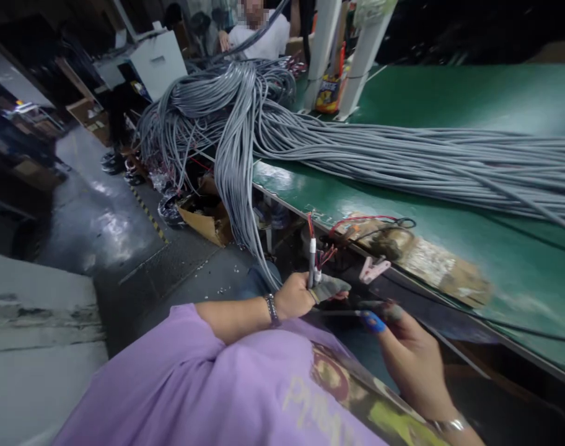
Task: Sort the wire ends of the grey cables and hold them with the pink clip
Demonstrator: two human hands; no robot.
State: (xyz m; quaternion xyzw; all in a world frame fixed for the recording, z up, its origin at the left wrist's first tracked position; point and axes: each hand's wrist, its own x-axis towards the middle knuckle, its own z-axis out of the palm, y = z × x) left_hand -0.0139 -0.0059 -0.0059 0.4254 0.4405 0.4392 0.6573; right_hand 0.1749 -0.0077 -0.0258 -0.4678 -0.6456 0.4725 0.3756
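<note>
Two round grey cable ends, each with a white collar and thin reddish wires sprouting from the top, stand roughly upright in front of the wearer, just beyond the near edge of a long green desk. One left hand, a grey cover on its thumb, has its grip closed around both. Near it on the right, one right hand with a blue-wrapped thumb bends its fingers inward; blur hides whether its grip holds anything.

One large mass of smooth grey cables, too many to count, spreads rightward along the desk and spills off its left end, one thick hank tapering down near the left hand. At the desk's near edge are one pale pink clip and one taped brown cardboard strip. Farther back rise two white posts, one yellow-and-black packet between them. One person in a white top is at the far side.
</note>
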